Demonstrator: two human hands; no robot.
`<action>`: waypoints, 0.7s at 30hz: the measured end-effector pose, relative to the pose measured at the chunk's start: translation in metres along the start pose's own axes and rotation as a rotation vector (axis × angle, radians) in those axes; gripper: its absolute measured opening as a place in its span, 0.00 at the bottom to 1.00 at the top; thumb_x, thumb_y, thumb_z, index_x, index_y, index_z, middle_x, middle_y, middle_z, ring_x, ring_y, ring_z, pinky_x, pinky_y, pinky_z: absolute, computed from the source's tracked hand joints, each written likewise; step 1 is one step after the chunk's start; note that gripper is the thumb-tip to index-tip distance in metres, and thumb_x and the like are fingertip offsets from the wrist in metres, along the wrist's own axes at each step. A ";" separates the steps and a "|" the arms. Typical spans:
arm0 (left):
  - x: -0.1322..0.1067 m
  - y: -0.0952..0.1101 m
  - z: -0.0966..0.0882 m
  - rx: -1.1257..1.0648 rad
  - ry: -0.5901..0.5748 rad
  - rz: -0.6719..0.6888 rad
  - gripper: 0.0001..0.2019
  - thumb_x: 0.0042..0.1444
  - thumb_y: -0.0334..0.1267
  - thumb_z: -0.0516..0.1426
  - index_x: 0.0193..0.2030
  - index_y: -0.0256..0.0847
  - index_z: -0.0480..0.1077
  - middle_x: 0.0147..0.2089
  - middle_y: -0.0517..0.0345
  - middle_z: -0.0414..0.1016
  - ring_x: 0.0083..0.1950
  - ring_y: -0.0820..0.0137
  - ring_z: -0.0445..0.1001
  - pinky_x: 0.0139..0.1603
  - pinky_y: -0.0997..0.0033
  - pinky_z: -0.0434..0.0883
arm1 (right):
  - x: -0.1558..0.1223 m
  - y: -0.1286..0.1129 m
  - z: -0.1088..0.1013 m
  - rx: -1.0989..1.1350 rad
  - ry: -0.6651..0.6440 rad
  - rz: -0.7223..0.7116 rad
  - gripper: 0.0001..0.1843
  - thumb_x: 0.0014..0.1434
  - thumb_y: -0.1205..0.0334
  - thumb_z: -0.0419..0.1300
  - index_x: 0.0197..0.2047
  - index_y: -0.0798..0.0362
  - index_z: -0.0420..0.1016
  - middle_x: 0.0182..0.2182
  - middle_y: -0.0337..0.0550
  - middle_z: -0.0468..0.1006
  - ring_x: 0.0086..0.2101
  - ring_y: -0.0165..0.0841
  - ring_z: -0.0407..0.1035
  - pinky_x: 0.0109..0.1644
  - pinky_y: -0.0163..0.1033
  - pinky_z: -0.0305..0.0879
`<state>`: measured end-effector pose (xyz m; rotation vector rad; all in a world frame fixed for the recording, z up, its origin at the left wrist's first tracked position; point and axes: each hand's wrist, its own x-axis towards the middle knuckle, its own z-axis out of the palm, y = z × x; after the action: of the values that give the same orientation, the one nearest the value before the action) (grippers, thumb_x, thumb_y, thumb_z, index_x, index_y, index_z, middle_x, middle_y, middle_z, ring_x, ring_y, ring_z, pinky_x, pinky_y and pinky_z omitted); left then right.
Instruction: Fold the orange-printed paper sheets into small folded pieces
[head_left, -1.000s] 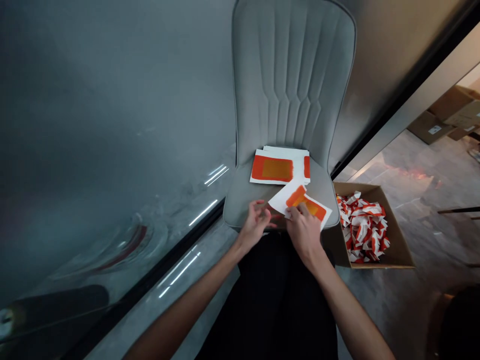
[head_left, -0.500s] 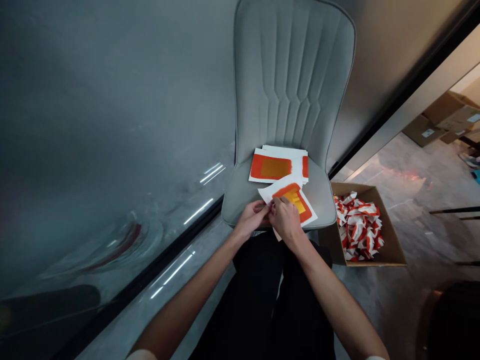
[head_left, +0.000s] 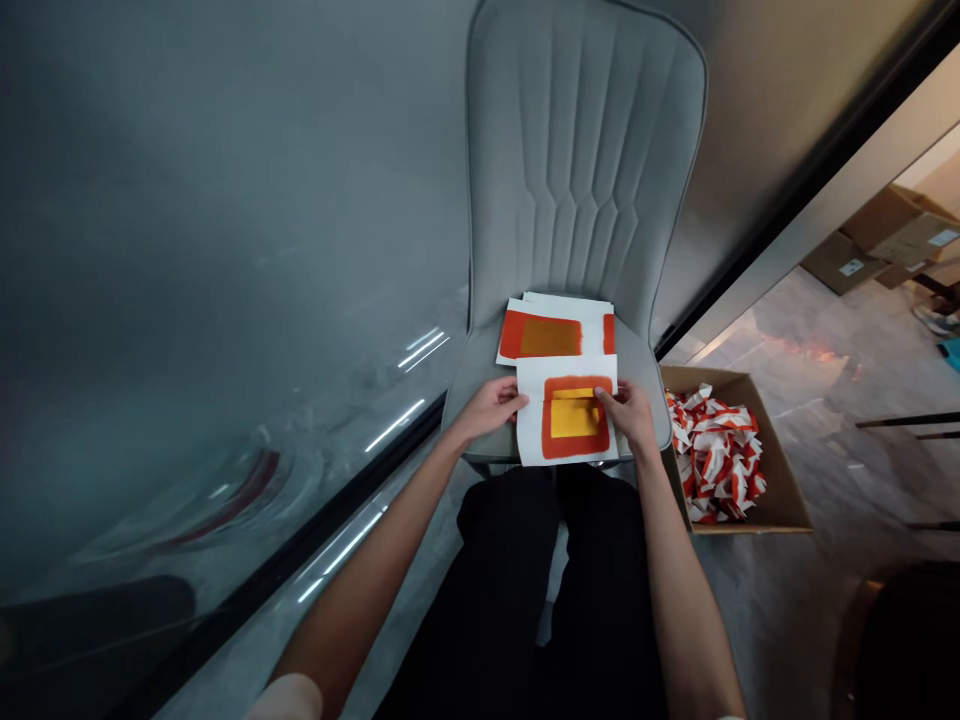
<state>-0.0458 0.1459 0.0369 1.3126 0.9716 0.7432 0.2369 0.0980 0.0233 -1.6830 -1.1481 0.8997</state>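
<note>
No words, numbers or brands can be read here. At the far right, beyond the dark frame, cardboard boxes bear pale labels: one white label (head_left: 850,268) sits on the front of the lower-left box (head_left: 825,262), and another pale label (head_left: 943,238) on the side of the upper box (head_left: 896,222). Both are too small and blurred to make out. No lettering is legible on the orange-and-yellow sheet (head_left: 574,445) either.

Smooth paper sheet (head_left: 574,418), matt upholstered chair (head_left: 581,130), glossy floor (head_left: 844,360).
</note>
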 end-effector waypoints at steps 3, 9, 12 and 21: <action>0.005 -0.005 0.004 0.177 0.102 0.060 0.18 0.56 0.48 0.64 0.47 0.37 0.74 0.38 0.51 0.80 0.37 0.63 0.79 0.36 0.66 0.75 | 0.003 0.011 0.000 0.130 -0.039 -0.008 0.29 0.51 0.37 0.68 0.45 0.53 0.76 0.38 0.47 0.85 0.37 0.39 0.79 0.41 0.41 0.75; 0.001 -0.005 0.033 0.789 0.462 0.458 0.19 0.62 0.37 0.60 0.60 0.40 0.69 0.56 0.44 0.72 0.58 0.54 0.72 0.63 0.50 0.70 | 0.008 0.019 -0.002 0.097 0.030 -0.011 0.33 0.47 0.37 0.71 0.47 0.53 0.75 0.32 0.44 0.84 0.32 0.40 0.78 0.37 0.41 0.73; 0.001 -0.007 0.042 0.958 0.173 0.615 0.16 0.69 0.37 0.53 0.60 0.40 0.72 0.61 0.43 0.68 0.64 0.54 0.67 0.66 0.49 0.68 | 0.009 0.019 -0.003 0.045 0.031 -0.045 0.32 0.49 0.38 0.70 0.48 0.52 0.74 0.30 0.43 0.83 0.31 0.39 0.77 0.37 0.41 0.73; -0.002 -0.035 0.035 1.018 -0.073 0.590 0.25 0.74 0.47 0.48 0.69 0.36 0.68 0.67 0.39 0.67 0.69 0.52 0.64 0.69 0.46 0.65 | -0.016 0.021 -0.009 -0.398 0.150 -0.425 0.25 0.63 0.48 0.65 0.57 0.54 0.68 0.50 0.56 0.74 0.47 0.44 0.72 0.51 0.48 0.72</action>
<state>-0.0176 0.1239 0.0021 2.5697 0.9293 0.6251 0.2469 0.0767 0.0081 -1.6809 -1.5748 0.2869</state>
